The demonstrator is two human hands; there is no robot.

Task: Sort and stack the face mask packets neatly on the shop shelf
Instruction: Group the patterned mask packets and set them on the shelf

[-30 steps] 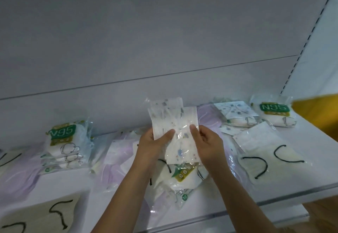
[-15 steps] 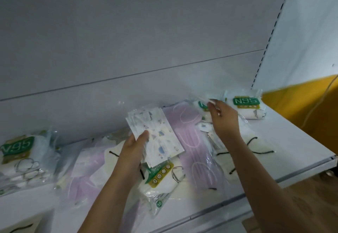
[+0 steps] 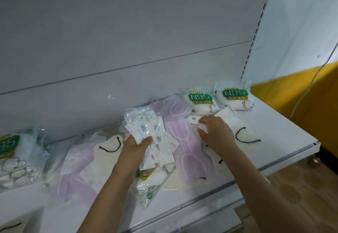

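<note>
My left hand (image 3: 136, 147) is gripping a fanned bunch of printed mask packets (image 3: 149, 137), thumb curled over the front, fingers behind, forearm coming up from bottom centre of the frame. The bunch is tilting up and left, lifted over the clutter at frame centre. My right hand (image 3: 214, 133) is reaching in from the lower right, palm down, fingers curled and pinching a small white packet (image 3: 202, 127) just off the shelf (image 3: 285, 135); I cannot tell exactly how tight this grip is. Purple mask packets (image 3: 184, 141) are lying flat between my two hands. Two N95 packets (image 3: 200, 100) are sitting side by side at the back, right of centre; another N95 stack (image 3: 12, 152) is at the left edge. A cream mask with black loops (image 3: 245, 133) is lying just right of my right hand.
</note>
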